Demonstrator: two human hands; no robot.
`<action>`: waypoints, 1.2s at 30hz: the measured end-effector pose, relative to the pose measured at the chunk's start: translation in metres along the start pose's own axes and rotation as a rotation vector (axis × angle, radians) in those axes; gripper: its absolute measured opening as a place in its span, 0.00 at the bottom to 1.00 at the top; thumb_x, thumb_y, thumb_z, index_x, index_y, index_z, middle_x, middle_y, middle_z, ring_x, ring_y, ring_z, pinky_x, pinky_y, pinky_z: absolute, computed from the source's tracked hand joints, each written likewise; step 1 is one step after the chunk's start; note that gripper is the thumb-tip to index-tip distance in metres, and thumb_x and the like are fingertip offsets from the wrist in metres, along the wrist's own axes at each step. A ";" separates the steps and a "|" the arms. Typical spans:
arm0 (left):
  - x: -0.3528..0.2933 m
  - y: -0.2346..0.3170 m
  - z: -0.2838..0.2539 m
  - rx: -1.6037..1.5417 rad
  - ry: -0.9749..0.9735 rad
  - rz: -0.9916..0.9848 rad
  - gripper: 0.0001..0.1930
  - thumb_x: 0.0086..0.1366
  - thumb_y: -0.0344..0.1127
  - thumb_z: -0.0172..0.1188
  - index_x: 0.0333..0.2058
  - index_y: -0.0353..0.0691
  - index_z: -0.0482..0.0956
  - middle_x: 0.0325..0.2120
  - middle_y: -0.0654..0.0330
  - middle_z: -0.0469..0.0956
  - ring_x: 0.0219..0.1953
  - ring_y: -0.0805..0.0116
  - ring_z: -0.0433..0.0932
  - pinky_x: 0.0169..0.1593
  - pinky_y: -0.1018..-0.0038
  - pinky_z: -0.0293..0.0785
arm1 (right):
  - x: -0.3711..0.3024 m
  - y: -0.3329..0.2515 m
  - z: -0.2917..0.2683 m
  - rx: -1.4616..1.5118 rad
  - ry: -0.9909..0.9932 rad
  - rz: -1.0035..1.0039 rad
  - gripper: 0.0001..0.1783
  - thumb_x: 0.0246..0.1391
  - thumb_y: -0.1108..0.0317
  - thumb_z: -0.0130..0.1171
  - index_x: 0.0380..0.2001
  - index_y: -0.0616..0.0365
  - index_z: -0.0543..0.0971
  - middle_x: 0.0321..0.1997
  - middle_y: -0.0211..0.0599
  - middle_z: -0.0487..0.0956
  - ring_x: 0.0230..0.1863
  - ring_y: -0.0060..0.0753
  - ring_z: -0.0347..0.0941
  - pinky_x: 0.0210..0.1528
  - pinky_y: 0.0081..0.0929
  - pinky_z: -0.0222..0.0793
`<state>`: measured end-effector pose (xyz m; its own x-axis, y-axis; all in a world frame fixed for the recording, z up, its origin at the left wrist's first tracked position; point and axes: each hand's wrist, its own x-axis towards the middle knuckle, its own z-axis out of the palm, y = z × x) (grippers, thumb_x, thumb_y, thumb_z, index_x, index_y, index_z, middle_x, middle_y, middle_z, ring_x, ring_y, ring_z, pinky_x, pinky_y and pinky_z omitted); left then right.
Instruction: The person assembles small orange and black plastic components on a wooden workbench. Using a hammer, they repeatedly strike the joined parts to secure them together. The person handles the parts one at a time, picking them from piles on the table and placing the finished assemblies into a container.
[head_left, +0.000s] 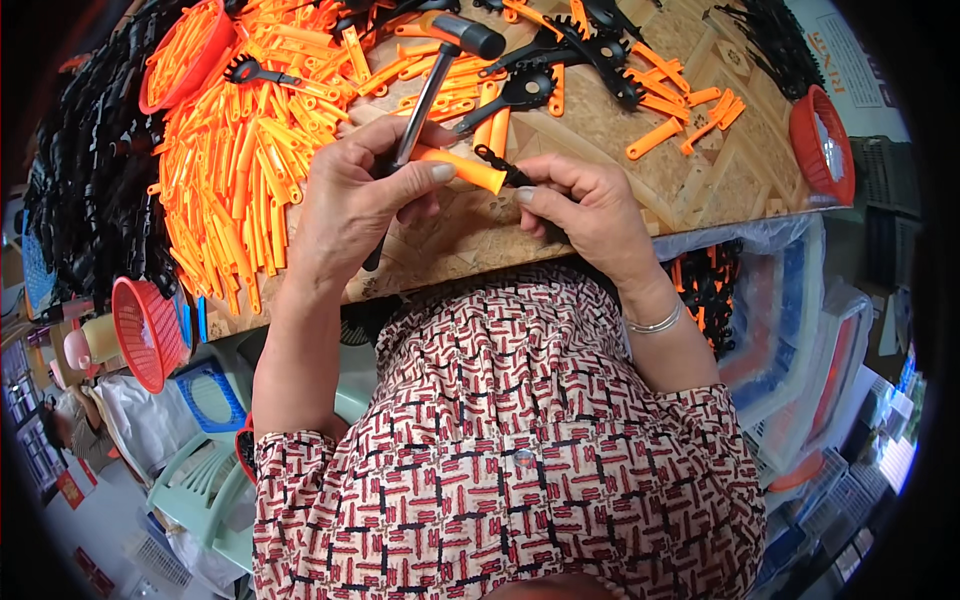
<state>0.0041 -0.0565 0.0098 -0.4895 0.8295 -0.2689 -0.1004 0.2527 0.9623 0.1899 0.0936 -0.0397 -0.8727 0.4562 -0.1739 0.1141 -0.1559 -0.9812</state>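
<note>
Patterned tabletop [740,165]: orange handle [470,172] and black part [516,177] held close together above it

The orange handle is gripped by the left hand [350,195], thumb laid on top; a hammer [428,100] is held there too, its head toward the far side. The handle's axis is slanted down to the right, its flared end pointed at the right hand [590,210], by whose pinched thumb and fingers the black part is held. That part's looped tip is seen just beside the flared end; whether they touch cannot be told. The tabletop is covered at left by a heap of orange handles [230,170]; toothed black utensils [525,88] are scattered beyond.
</note>
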 end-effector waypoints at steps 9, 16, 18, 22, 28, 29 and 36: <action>-0.003 -0.007 0.002 0.119 0.007 0.123 0.11 0.63 0.27 0.69 0.44 0.32 0.81 0.31 0.64 0.81 0.27 0.81 0.77 0.31 0.84 0.73 | 0.002 0.001 -0.003 -0.062 -0.050 -0.016 0.12 0.61 0.75 0.59 0.46 0.66 0.84 0.24 0.26 0.80 0.24 0.12 0.73 0.25 0.14 0.69; 0.002 -0.015 -0.001 0.276 -0.036 0.221 0.13 0.62 0.24 0.69 0.45 0.31 0.80 0.34 0.62 0.81 0.31 0.79 0.77 0.34 0.81 0.76 | 0.001 -0.004 -0.005 -0.064 -0.091 0.000 0.12 0.61 0.76 0.59 0.45 0.68 0.84 0.23 0.27 0.80 0.23 0.13 0.73 0.26 0.15 0.69; 0.002 -0.016 0.000 0.364 -0.025 0.290 0.12 0.61 0.25 0.69 0.43 0.33 0.82 0.31 0.62 0.80 0.30 0.76 0.78 0.34 0.79 0.75 | 0.002 -0.002 -0.006 -0.081 -0.103 0.001 0.12 0.62 0.75 0.58 0.45 0.68 0.84 0.22 0.27 0.79 0.23 0.13 0.73 0.25 0.15 0.68; 0.001 -0.004 0.004 0.662 -0.003 0.466 0.11 0.58 0.26 0.69 0.41 0.37 0.83 0.28 0.57 0.78 0.30 0.65 0.79 0.35 0.72 0.75 | 0.002 0.001 -0.009 -0.071 -0.113 -0.017 0.11 0.63 0.74 0.57 0.44 0.68 0.84 0.20 0.27 0.78 0.22 0.12 0.71 0.23 0.14 0.66; -0.003 -0.007 0.012 0.822 0.061 0.604 0.12 0.57 0.29 0.72 0.40 0.37 0.82 0.26 0.59 0.76 0.27 0.65 0.78 0.33 0.71 0.73 | 0.005 0.004 -0.016 -0.084 -0.194 -0.027 0.10 0.63 0.74 0.57 0.42 0.67 0.84 0.19 0.23 0.76 0.20 0.10 0.68 0.22 0.14 0.64; -0.004 -0.009 0.014 0.832 0.082 0.612 0.11 0.57 0.29 0.72 0.39 0.37 0.82 0.26 0.58 0.76 0.27 0.64 0.78 0.33 0.70 0.73 | 0.005 0.005 -0.016 -0.112 -0.200 -0.036 0.10 0.62 0.74 0.58 0.42 0.66 0.84 0.19 0.25 0.76 0.20 0.12 0.70 0.22 0.16 0.65; -0.019 -0.012 0.024 0.971 0.136 0.518 0.12 0.56 0.23 0.67 0.39 0.37 0.77 0.30 0.51 0.78 0.32 0.50 0.81 0.34 0.62 0.76 | 0.008 0.012 -0.015 -0.640 -0.101 -0.490 0.12 0.52 0.66 0.68 0.40 0.58 0.85 0.25 0.45 0.79 0.28 0.41 0.78 0.29 0.33 0.70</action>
<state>0.0352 -0.0631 0.0024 -0.3725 0.9014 0.2208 0.8366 0.2233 0.5002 0.1916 0.1085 -0.0537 -0.9291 0.2565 0.2663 -0.0693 0.5865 -0.8070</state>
